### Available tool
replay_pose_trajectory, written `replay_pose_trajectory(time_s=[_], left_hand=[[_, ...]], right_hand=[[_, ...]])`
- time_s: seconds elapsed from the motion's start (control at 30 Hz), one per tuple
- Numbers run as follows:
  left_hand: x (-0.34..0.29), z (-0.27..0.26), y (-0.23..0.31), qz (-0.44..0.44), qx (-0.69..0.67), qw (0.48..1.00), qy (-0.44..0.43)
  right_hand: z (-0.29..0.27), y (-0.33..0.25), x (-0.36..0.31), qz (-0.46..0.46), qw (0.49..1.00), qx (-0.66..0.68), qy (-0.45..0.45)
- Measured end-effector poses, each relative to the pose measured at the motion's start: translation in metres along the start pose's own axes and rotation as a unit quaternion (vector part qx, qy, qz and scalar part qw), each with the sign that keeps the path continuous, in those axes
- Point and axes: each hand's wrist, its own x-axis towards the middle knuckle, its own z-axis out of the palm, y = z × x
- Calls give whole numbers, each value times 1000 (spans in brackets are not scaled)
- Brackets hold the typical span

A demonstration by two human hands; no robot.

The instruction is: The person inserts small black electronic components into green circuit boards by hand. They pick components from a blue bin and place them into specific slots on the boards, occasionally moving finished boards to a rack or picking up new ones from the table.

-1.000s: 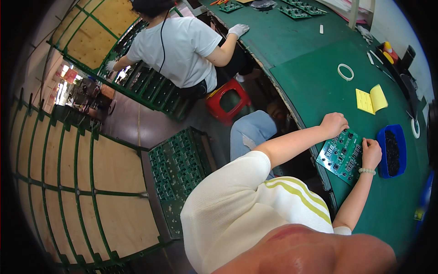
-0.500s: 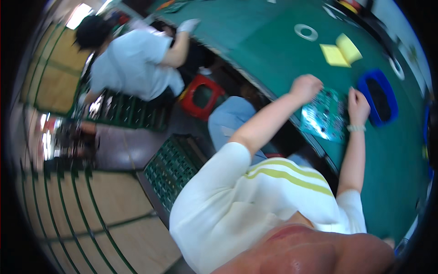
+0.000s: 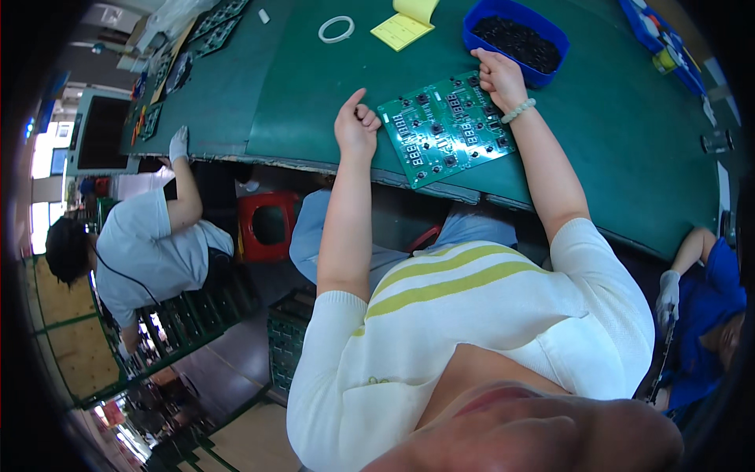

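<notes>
A green circuit board (image 3: 444,134) lies tilted on the green tabletop, its front corner by the table edge. It carries black round button parts and white digit displays. My left hand (image 3: 358,126) is beside the board's left edge, fingers curled and the index finger partly raised; anything inside is hidden. My right hand (image 3: 501,81) is over the board's far right corner, close to the blue bin (image 3: 550,77), with its fingers pinched together. Whatever they hold is too small to make out. Small black parts (image 3: 515,41) fill the bottom of the bin.
A yellow notepad (image 3: 403,31) and a white ring (image 3: 336,30) lie beyond the board. More boards (image 3: 216,31) are at the far left. A gloved co-worker (image 3: 149,244) sits left, near a red stool (image 3: 267,226); another person in blue (image 3: 712,299) is at right.
The view has turned, so the board and bin appear further left and higher. My left hand has come off the board's far edge to its left side; my right hand stays near the bin.
</notes>
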Motion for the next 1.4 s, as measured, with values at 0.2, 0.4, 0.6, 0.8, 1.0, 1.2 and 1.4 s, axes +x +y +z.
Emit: replay_pose_trajectory(time_s=[0.2,0.4,0.6,0.8,1.0,1.2,1.4], left_hand=[[-8,-18,-4,18,-71,997,-33],[-11,-21,-5,22,-87,994,-58],[-15,-16,-6,34,-45,997,-55],[-9,-35,-11,48,-86,988,-119],[-16,-17,-8,38,-56,995,-67],[-14,-25,-11,59,-64,992,-88],[-20,-11,-10,68,5,996,-65]], right_hand=[[-4,-9,-1,48,995,84,-29],[-18,-17,-15,71,990,98,-79],[-30,-22,-28,58,994,47,-79],[-34,-23,-29,49,996,-43,-61],[-35,-24,-33,43,976,-211,-32],[-17,-18,-45,-88,898,-427,-55],[-9,-11,-51,-267,758,-592,-67]])
